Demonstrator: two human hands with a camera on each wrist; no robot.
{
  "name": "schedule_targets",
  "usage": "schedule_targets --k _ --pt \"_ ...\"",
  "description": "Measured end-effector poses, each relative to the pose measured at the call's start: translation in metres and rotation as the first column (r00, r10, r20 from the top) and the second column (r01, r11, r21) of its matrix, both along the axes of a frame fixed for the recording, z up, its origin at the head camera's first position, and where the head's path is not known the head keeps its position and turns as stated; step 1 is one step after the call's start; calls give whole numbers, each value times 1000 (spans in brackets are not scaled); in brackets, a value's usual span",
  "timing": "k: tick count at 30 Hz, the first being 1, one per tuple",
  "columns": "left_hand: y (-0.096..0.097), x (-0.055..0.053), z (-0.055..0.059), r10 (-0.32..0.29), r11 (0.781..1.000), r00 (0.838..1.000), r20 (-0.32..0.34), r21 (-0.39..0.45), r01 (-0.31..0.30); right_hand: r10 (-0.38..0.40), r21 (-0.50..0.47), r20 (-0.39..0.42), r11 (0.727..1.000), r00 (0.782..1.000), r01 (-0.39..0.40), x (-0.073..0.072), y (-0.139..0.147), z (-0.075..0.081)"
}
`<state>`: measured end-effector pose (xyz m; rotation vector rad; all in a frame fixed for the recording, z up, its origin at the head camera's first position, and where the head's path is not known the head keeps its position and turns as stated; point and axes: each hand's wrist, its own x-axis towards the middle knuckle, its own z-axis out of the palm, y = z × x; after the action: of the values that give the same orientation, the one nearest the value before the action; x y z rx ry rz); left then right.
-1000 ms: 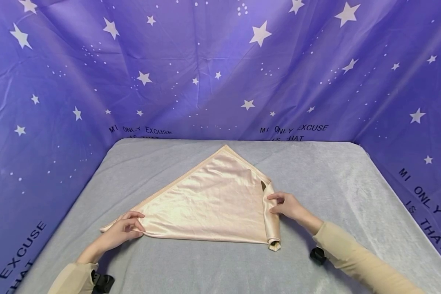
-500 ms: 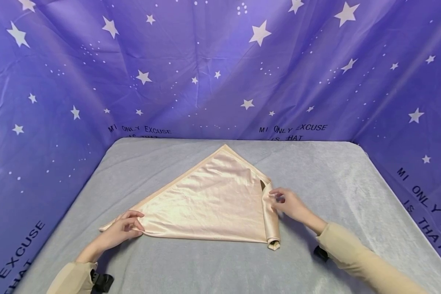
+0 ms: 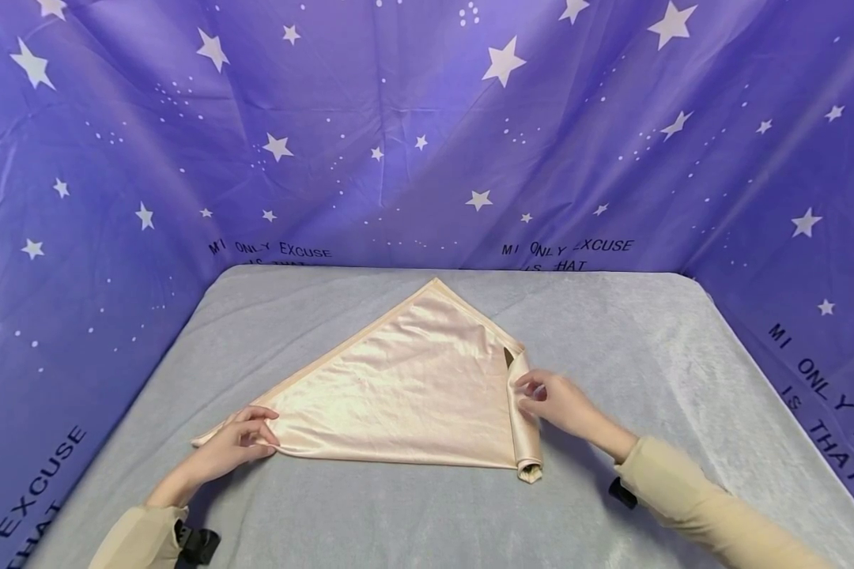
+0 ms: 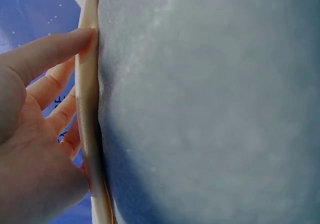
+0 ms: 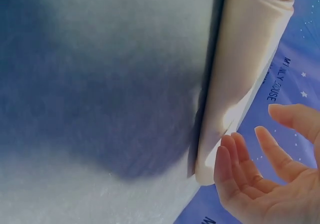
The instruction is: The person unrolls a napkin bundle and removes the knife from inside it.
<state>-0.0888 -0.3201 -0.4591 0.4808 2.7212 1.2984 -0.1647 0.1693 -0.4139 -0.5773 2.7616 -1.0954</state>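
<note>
A shiny cream-pink cloth (image 3: pixel 398 387) lies folded into a large triangle, its point away from me. Its right side is turned into a roll (image 5: pixel 245 74), with a dark hollow showing at the near end. A small dark gap shows at the roll's far end. My left hand (image 3: pixel 235 442) rests on the cloth's left corner; in the left wrist view its thumb lies on the folded edge (image 4: pixel 87 109). My right hand (image 3: pixel 562 403) is at the roll, its fingertips along the side. The right wrist view has thumb and fingers loosely bent and apart.
A pale grey plush cover (image 3: pixel 370 514) lies under the cloth and spreads to all sides. Purple curtains (image 3: pixel 427 174) with white stars and black lettering stand behind and along both sides. Each forearm has a beige sleeve (image 3: pixel 697 498), and black wrist devices (image 3: pixel 198 545) show at the cuffs.
My right hand lifted slightly away along the roll, then came back down to it with fingertips a little lower. The left hand and the cloth stayed in place.
</note>
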Motion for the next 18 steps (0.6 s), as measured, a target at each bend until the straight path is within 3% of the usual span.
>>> schedule_targets --k 18 --pt "0 1 3 -9 1000 1000 -19 2 9 -3 129 -87 991 996 14 11 -13 -9"
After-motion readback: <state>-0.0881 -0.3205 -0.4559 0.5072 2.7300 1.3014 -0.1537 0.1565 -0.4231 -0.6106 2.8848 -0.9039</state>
